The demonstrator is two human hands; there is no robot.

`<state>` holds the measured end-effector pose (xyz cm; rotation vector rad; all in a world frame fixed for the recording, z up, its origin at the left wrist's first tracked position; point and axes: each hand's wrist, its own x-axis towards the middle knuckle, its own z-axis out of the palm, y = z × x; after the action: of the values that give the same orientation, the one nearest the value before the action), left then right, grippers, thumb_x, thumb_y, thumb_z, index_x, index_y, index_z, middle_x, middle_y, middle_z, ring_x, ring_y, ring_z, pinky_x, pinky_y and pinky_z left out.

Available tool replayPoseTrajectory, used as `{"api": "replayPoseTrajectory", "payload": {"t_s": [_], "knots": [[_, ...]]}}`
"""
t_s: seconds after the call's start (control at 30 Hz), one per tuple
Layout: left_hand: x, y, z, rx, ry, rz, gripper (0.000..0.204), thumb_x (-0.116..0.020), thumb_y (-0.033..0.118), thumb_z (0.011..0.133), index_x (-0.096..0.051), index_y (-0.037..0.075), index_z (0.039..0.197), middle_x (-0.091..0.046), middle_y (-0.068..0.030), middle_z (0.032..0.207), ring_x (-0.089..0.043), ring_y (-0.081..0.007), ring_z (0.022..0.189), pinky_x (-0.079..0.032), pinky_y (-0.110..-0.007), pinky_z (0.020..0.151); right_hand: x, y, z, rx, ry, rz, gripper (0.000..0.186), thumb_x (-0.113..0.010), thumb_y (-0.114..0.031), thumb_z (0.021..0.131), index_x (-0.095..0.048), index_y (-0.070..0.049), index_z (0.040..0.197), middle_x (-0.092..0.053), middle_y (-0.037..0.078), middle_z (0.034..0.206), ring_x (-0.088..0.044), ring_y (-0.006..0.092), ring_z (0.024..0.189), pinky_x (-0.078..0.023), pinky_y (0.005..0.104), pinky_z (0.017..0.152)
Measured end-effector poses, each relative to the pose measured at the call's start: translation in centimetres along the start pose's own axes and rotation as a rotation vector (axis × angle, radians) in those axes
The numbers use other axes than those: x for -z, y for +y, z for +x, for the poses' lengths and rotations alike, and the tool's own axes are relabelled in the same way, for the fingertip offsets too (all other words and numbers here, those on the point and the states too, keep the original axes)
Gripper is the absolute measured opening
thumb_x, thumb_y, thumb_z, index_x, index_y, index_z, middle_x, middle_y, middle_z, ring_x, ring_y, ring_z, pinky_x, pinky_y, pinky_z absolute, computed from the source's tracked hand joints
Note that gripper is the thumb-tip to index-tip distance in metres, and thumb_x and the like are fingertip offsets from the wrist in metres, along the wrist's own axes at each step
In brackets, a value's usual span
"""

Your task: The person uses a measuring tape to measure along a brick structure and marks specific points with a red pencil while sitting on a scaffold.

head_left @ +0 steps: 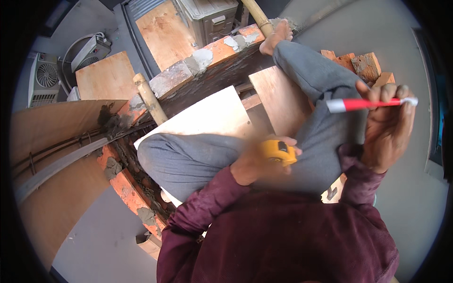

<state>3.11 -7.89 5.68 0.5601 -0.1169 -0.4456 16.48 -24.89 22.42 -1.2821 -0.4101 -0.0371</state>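
Note:
My left hand [250,165] is wrapped round a yellow tape measure [276,153] in front of my lap; part of that hand is blurred. Raised at the right, my right hand [389,125] pinches a red, pen-like marker with white ends [361,104], held nearly level with one end pointing left. The marker is somewhat smeared, so its tip cannot be made out. Below the hands are my legs in grey trousers [188,158], bent and spread, with one bare foot [278,37] against the far brick wall.
Pale boards [203,115] lie under and beyond my legs. A mortared brick wall [207,56] with bamboo poles [150,99] crosses ahead. Loose bricks [365,66] are piled at the right, near a grey wall [401,42]. Air-conditioner units [46,75] stand at the far left.

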Motion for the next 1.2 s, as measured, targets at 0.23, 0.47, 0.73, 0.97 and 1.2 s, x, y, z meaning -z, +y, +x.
{"api": "replayPoseTrajectory", "payload": {"t_s": [0.23,0.47,0.73,0.97,1.2], "knots": [[4.0,-0.6,-0.8,-0.126,0.192,-0.142,0.073,-0.046,0.062,0.092,-0.051,-0.003,0.124,-0.048,-0.0163,0.123,-0.059,-0.0255,0.101,-0.053,-0.036,0.084,-2.2,5.2,-0.6,-0.482,-0.599,-0.689,0.016,-0.065,-0.018,0.090,-0.058,-0.004,0.094,-0.055,0.003,0.078,-0.055,0.0139,0.066,-0.042,0.0279,0.060],[4.3,-1.0,-2.2,-0.225,0.234,0.082,0.077,-0.073,0.043,0.073,-0.036,0.006,0.130,-0.047,-0.0101,0.114,-0.056,-0.0210,0.099,-0.047,-0.032,0.084,-3.5,7.3,-4.5,-0.420,-0.846,-0.695,0.021,-0.068,-0.015,0.086,-0.061,0.003,0.096,-0.060,0.020,0.085,-0.062,0.0357,0.076,-0.048,0.0399,0.067],[0.1,0.1,-7.6,-0.355,0.356,0.367,0.075,-0.077,0.031,0.076,-0.035,0.007,0.133,-0.052,-0.0086,0.112,-0.055,-0.0172,0.106,-0.044,-0.030,0.092,-6.1,5.7,-6.7,-0.397,-1.038,-0.681,0.026,-0.066,-0.023,0.089,-0.061,0.003,0.085,-0.055,0.016,0.068,-0.054,0.0334,0.063,-0.041,0.0413,0.060],[-2.0,0.6,-11.7,-0.335,0.492,0.698,0.055,-0.059,0.027,0.089,-0.040,0.003,0.134,-0.055,-0.0102,0.113,-0.055,-0.0169,0.106,-0.041,-0.032,0.096,-8.8,5.4,-7.5,-0.433,-1.114,-0.622,0.036,-0.078,-0.028,0.080,-0.052,-0.004,0.075,-0.042,0.000,0.066,-0.037,0.0098,0.061,-0.032,0.0287,0.054],[-3.2,3.9,-19.7,-0.100,0.644,0.757,0.047,-0.050,0.022,0.093,-0.047,0.000,0.134,-0.057,-0.0102,0.112,-0.057,-0.0177,0.100,-0.045,-0.031,0.091,-9.3,2.8,3.0,-0.354,-0.620,-0.151,0.020,-0.070,-0.023,0.085,-0.052,-0.012,0.084,-0.042,-0.009,0.061,-0.036,-0.0001,0.046,-0.027,0.0176,0.040]]}}
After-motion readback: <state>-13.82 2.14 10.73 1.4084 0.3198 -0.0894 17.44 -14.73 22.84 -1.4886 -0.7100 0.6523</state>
